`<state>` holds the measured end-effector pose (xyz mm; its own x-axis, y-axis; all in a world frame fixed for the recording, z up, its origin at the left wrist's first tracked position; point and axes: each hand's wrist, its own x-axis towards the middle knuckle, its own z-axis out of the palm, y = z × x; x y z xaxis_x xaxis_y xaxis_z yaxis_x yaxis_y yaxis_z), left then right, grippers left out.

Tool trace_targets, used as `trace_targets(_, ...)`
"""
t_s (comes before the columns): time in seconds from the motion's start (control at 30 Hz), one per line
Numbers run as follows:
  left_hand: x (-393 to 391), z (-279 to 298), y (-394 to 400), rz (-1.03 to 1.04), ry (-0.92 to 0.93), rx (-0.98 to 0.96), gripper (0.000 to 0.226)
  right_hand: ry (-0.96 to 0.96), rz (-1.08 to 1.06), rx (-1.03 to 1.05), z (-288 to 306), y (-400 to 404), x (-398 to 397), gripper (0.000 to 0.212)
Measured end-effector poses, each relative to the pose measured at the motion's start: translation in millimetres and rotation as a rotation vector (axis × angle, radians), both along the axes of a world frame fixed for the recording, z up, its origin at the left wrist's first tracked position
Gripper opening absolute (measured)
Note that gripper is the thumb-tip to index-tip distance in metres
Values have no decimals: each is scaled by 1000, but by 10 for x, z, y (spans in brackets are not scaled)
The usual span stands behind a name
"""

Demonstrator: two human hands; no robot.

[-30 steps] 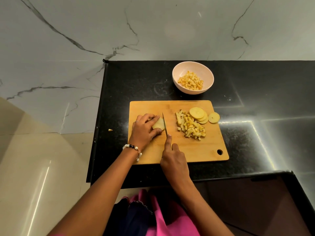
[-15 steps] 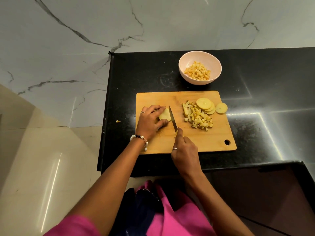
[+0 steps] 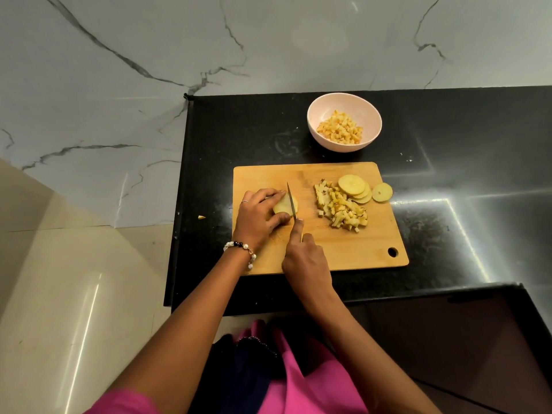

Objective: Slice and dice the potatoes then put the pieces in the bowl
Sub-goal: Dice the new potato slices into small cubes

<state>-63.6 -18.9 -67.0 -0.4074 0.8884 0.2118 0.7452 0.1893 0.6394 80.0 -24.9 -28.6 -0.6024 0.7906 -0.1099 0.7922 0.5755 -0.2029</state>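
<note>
From the head camera: near the left edge of the rectangular wooden cutting board, the left hand is gripping a pale peeled potato chunk, steadying it while the right hand, clasping a slim steel knife, is slicing. Yellow diced pieces are lying mid-board, below the pale pink round bowl.

— What sort of place is this?
— A home kitchen. A black polished stone tabletop meets a white marble-veined wall.
— What else shows it?
— A wooden cutting board with potato slices and diced pieces, a pale bowl of cubes, a knife and glossy beige floor tiles.
</note>
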Motion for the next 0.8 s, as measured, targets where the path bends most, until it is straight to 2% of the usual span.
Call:
trace_targets(0.13,26,-10,-4,14,21,13,55,-35,-2,34,-8,-149,166,72)
trace_targets(0.2,27,-5,-1,21,28,22,54,17,2,59,-33,-272,291,75)
trace_targets(0.37,11,16,-17,5,14,-12,50,137,-36,10,55,-244,320,59)
trace_targets(0.47,-7,23,-21,-4,0,-39,52,181,-56,-11,75,-141,229,60)
trace_targets(0.7,-79,55,-55,-91,-5,-85,54,107,-37,-30,71,-73,114,61)
trace_targets(0.8,-61,45,-48,-59,-22,-53,52,-23,-25,24,73,-105,60,65)
